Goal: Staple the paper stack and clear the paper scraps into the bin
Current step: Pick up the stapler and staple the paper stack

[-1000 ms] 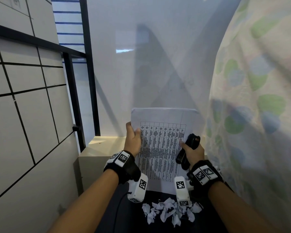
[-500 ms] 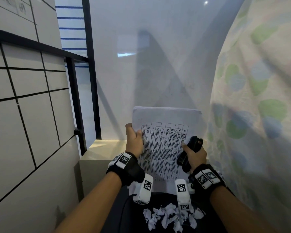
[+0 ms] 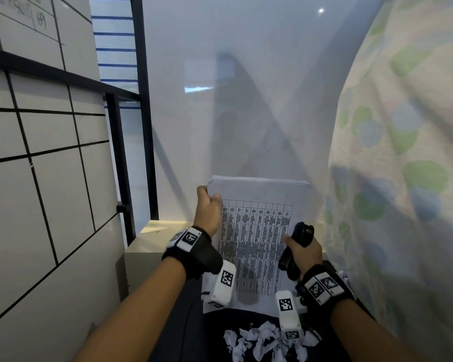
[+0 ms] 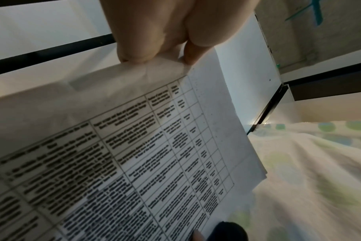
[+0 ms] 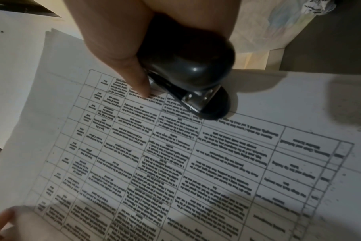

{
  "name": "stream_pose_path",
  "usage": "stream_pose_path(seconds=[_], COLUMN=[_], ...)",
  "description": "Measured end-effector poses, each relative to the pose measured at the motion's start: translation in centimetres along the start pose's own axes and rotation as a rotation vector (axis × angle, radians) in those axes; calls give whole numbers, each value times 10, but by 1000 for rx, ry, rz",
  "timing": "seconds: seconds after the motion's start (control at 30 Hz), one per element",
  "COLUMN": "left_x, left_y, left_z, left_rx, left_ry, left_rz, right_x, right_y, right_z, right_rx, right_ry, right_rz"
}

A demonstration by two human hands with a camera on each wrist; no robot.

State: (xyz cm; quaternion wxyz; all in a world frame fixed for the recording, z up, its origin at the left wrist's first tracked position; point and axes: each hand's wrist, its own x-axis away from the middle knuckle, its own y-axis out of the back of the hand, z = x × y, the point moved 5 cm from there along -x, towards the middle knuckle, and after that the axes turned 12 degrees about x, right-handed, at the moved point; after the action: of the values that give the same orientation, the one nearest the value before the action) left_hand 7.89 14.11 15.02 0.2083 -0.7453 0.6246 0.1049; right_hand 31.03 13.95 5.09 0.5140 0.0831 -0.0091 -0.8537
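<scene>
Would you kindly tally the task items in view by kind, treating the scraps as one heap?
Paper stack: 1, gripped by the left hand
Black stapler: 1, held in the right hand
Heap of paper scraps: 1
Total: 3

I see home-like corner: white tiled wall (image 3: pixel 37 178), dotted curtain (image 3: pixel 403 178), black metal frame (image 3: pixel 141 113), pale cabinet top (image 3: pixel 162 228).
</scene>
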Motion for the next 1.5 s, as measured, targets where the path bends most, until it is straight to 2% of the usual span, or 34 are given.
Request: stream_pose_path(seconds=[0.2, 0.53, 0.63, 0.7, 0.77, 0.87, 1.0, 1.17, 1.5], left_x=[1, 3, 2, 2, 2, 5, 10, 21, 31], left_y=[6, 5, 7, 8, 8, 6, -2, -17, -25], left_z=[7, 16, 17, 18, 19, 16, 2, -17, -29], left_rx=[16, -44, -52, -69, -88, -111, -166, -208, -270], left_ry=[-28, -41, -82, -105, -122, -154, -246, -392, -589], left_rz=[-72, 3, -16, -32, -52, -83, -89, -4, 30], right_x=[-1, -2, 3, 7, 13, 29, 52, 70, 70], right_y=[-4, 2, 14, 26, 35, 41, 28, -7, -27], right_z=[1, 8, 31, 57, 89, 142, 192, 201, 200], right_rx=[-14, 21, 3, -98, -238, -358, -285, -105, -163], right_ry=[6, 18, 85, 144, 226, 414, 622, 732, 731], right_rz=[11, 12, -110, -253, -327, -284, -137, 48, 17])
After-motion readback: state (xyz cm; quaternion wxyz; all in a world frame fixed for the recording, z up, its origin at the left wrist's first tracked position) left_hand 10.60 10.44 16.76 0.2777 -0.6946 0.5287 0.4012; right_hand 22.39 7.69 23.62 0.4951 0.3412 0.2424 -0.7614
